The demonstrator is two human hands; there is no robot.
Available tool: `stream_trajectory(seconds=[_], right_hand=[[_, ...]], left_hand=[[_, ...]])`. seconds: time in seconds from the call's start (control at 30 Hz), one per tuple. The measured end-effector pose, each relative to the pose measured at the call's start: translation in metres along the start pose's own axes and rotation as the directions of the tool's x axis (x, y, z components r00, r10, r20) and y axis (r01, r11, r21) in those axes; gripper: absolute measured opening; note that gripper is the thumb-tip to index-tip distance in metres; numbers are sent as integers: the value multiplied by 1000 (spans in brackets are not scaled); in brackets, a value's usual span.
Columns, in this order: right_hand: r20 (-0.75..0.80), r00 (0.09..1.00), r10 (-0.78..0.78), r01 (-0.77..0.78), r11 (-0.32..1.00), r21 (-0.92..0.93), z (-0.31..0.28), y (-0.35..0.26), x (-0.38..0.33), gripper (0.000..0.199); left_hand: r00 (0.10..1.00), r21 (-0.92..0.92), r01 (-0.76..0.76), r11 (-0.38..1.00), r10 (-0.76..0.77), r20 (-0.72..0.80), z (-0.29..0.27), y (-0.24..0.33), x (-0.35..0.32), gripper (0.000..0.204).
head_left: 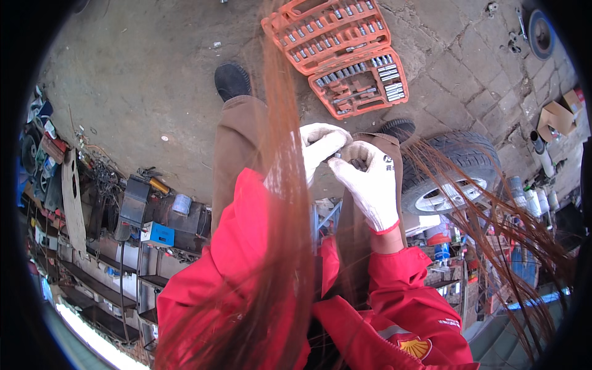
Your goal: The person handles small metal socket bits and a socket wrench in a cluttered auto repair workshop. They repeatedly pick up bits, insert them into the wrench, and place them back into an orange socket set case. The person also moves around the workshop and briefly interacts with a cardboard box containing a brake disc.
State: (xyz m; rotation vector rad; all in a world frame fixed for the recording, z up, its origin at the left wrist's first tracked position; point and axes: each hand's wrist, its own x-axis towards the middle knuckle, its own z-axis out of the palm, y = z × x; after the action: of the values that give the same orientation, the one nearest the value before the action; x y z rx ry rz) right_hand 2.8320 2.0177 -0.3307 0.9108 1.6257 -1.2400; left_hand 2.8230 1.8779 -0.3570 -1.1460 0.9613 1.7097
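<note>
In white gloves, my left hand point(322, 143) and my right hand point(371, 179) meet above my knees, both with fingers closed. Between their fingertips shows a small metal part point(337, 156), mostly covered, so its exact kind cannot be made out. Dark metal point(357, 164) also shows inside the curled fingers of my right hand. Ahead of my feet lies an open orange socket set case point(313, 75), with rows of silver sockets and bits in both halves. Long strands of hair hang across the view and cover part of my left forearm.
A wheel with a tyre point(459, 157) lies right of my right leg. Farther right are a cardboard box point(558, 120) and a round dark disc point(541, 34). A blue box point(158, 234), a white can point(182, 205) and cluttered metal shelves point(98, 287) stand at left.
</note>
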Motion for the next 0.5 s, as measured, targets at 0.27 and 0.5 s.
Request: stream_trajectory(seconds=[0.27,0.5], right_hand=[[17,993,-116,108,850,-516,-14,-7,1,24],[53,999,-7,21,961,-277,-19,-4,6,18]], left_hand=[[964,632,-267,728,212,162,-2,12,-4,17],[916,664,-374,647,371,155,0,0,-3,15]])
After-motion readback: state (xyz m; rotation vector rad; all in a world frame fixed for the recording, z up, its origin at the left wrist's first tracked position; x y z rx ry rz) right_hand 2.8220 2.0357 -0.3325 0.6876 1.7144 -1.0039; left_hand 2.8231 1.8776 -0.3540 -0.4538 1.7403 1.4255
